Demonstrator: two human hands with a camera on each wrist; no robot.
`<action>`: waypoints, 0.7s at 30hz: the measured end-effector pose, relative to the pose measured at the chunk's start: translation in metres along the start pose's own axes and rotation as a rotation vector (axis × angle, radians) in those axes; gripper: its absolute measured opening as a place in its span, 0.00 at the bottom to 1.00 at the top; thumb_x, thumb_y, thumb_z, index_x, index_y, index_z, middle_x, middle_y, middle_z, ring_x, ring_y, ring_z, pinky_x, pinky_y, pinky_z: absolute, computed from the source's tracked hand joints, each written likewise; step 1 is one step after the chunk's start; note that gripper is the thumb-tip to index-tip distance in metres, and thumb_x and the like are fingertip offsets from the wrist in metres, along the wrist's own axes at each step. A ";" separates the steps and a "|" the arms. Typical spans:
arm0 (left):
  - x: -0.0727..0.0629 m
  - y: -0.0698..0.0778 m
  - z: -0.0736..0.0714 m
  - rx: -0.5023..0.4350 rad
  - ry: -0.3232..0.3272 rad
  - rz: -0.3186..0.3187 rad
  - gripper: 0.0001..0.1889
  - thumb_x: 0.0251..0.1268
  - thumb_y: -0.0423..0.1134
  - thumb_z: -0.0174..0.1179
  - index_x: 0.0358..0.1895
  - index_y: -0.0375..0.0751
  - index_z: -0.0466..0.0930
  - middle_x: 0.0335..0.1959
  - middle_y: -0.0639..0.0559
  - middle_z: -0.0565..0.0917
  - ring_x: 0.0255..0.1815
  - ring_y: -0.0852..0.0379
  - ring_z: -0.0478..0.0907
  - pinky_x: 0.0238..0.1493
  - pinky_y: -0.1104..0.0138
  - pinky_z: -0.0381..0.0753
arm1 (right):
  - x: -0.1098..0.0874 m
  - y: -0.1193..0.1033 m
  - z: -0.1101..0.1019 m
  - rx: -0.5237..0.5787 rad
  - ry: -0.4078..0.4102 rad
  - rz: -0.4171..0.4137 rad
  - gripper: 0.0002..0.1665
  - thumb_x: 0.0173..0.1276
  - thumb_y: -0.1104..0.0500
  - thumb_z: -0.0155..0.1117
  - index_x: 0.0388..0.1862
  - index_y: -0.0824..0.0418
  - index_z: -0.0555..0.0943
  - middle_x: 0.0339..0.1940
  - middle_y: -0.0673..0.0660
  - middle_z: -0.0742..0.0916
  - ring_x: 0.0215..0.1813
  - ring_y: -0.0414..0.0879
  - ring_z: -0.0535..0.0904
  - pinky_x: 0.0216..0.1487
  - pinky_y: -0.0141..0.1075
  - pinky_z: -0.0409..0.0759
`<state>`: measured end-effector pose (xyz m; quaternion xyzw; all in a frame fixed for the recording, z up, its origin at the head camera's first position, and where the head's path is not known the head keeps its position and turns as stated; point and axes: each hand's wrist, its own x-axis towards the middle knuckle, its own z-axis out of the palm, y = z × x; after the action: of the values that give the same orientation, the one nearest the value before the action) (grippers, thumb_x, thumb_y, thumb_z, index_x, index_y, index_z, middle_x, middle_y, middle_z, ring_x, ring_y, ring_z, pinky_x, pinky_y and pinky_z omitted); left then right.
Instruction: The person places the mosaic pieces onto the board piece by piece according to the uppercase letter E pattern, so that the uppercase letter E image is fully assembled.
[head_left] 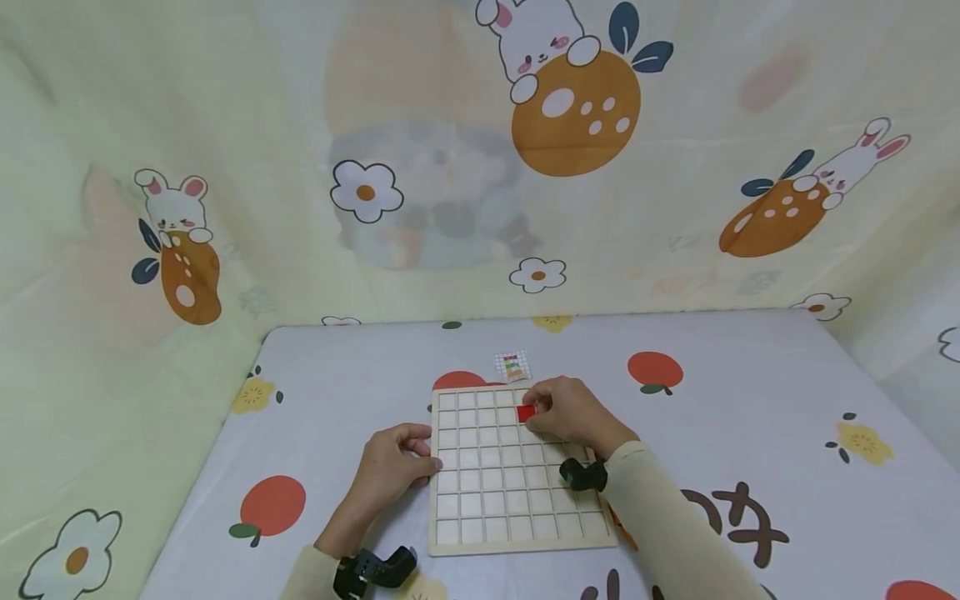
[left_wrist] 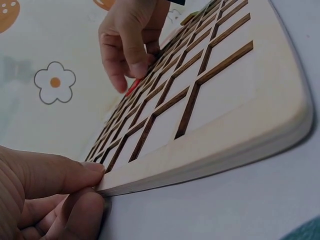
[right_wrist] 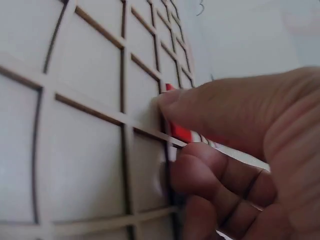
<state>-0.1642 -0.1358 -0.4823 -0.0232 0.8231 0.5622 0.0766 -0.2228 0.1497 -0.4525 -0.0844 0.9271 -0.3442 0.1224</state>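
A pale wooden grid board [head_left: 522,549] with square cells lies flat on the cloth-covered table. At its left edge my left hand [head_left: 395,460] pinches the frame, the thumb [left_wrist: 75,175] on top and curled fingers against the side and below. A red square tile [head_left: 526,413] is at a cell near the board's far right. My right hand [head_left: 572,412] holds this tile between thumb and finger; in the right wrist view the thumb [right_wrist: 215,107] partly covers the red tile [right_wrist: 180,131]. Whether the tile sits fully down in its cell I cannot tell.
A small card [head_left: 512,367] with a coloured grid pattern lies just beyond the board's far edge. The tablecloth [head_left: 337,367] is printed with fruit and flowers. Behind the table and at its sides hangs a printed curtain [head_left: 435,292]. Both wrists carry black camera mounts [head_left: 375,571].
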 end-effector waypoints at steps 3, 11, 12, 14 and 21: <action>0.000 0.000 0.001 -0.003 0.000 0.000 0.24 0.53 0.25 0.76 0.56 0.30 0.84 0.34 0.47 0.82 0.26 0.59 0.80 0.27 0.68 0.85 | -0.004 0.004 -0.005 0.051 0.029 -0.013 0.21 0.69 0.59 0.71 0.60 0.58 0.85 0.42 0.53 0.85 0.47 0.49 0.78 0.47 0.41 0.80; 0.001 0.000 0.001 0.012 0.011 0.003 0.24 0.53 0.25 0.75 0.56 0.30 0.84 0.34 0.47 0.83 0.26 0.59 0.80 0.27 0.69 0.86 | -0.028 0.029 -0.033 0.078 0.148 -0.017 0.23 0.75 0.57 0.66 0.66 0.61 0.82 0.56 0.61 0.85 0.49 0.52 0.80 0.42 0.39 0.86; 0.001 0.000 0.001 0.014 0.013 0.003 0.24 0.53 0.25 0.75 0.56 0.30 0.84 0.34 0.47 0.83 0.26 0.59 0.80 0.27 0.69 0.86 | -0.031 0.034 -0.037 0.076 0.156 -0.003 0.23 0.75 0.56 0.67 0.65 0.61 0.82 0.56 0.62 0.84 0.48 0.52 0.81 0.38 0.39 0.86; 0.001 0.000 0.002 0.017 0.020 0.000 0.24 0.53 0.25 0.75 0.56 0.30 0.84 0.34 0.47 0.83 0.26 0.58 0.80 0.27 0.69 0.85 | -0.037 0.043 -0.044 0.064 0.161 0.018 0.21 0.74 0.57 0.67 0.63 0.62 0.83 0.55 0.63 0.84 0.46 0.53 0.80 0.33 0.38 0.85; 0.000 0.003 0.004 0.017 0.026 -0.016 0.25 0.53 0.24 0.74 0.57 0.30 0.83 0.34 0.47 0.82 0.26 0.57 0.80 0.26 0.69 0.85 | -0.052 0.066 -0.054 -0.015 0.114 0.037 0.17 0.69 0.57 0.71 0.52 0.65 0.86 0.38 0.56 0.83 0.41 0.50 0.76 0.34 0.38 0.79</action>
<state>-0.1641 -0.1307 -0.4811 -0.0366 0.8287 0.5540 0.0707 -0.1929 0.2455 -0.4476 -0.0483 0.9364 -0.3393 0.0750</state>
